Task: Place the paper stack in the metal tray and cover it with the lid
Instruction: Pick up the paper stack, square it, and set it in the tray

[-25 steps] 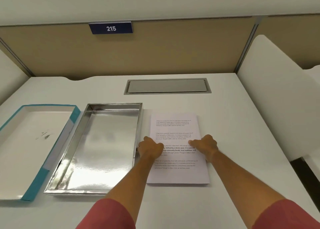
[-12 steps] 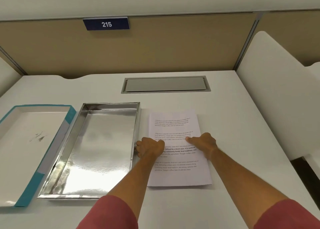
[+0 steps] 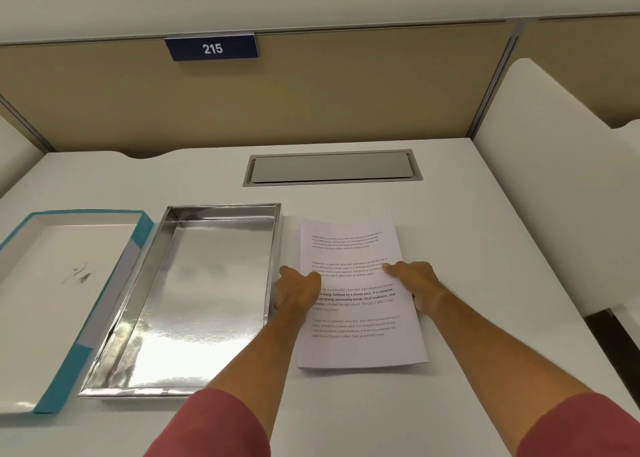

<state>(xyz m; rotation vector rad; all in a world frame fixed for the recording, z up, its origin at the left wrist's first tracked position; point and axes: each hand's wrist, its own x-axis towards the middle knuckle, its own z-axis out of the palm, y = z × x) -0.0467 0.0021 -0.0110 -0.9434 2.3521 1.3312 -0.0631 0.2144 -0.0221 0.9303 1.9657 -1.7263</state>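
Paper stack [image 3: 356, 339] lies flat on the white desk [image 3: 485, 249], right of centre in the frame, with printed text facing up and its upper end turned slightly to the right. Nearest the camera, two red sleeves [image 3: 214, 425] enter from the lower edge, and bare forearms reach up the frame to the stack. The left hand [image 3: 298, 292] sits at the stack's left edge, thumb on the top sheet and fingers curled down along the edge; whether the fingers are under the paper cannot be told. The right hand [image 3: 415, 283] sits at the right edge, thumb pressed on the top sheet, fingers wrapped around the edge. Both hands grip the stack from opposite sides. Just beside the stack, to its left, the metal tray [image 3: 166, 311] rests on the desk, open and holding nothing. Further left, touching or almost touching the tray, the lid [image 3: 104, 304] lies inverted, white inside with teal edges. Higher in the frame, a grey cable flap [image 3: 332, 167] is set into the desk. Beyond it a tan partition [image 3: 311, 103] carries a blue plate [image 3: 212, 47] reading 215.
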